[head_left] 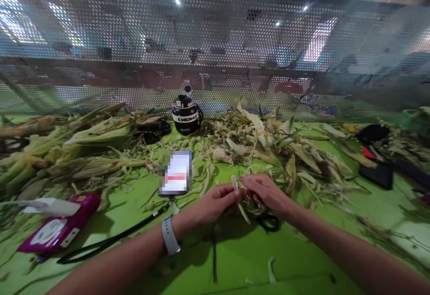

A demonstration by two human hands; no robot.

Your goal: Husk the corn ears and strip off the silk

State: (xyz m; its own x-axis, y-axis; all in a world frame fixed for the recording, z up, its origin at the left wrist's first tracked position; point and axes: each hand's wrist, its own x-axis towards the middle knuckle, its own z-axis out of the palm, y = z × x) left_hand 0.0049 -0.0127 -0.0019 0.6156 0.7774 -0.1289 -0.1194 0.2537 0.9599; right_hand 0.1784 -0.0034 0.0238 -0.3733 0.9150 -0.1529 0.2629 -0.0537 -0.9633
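Both hands meet over the green table [201,259], pinching pale strips of corn husk. My left hand [218,203], with a grey watch [170,234] on its wrist, is closed on a narrow corn husk strip [244,213] whose end hangs below the fingers. Close beside it, my right hand [264,192] has its fingers curled round part of the same husk bundle; its fingertips nearly touch the left ones. Just under the right hand lies a black loop [269,223], like a scissors handle, its other end hidden.
Husk heaps lie at left [83,143] and centre right [262,134]. A phone [176,172] with a black strap [114,237], a purple power bank [62,228], a black bottle [186,116] and a dark phone [376,174] surround the hands. A perforated metal screen [215,40] stands behind.
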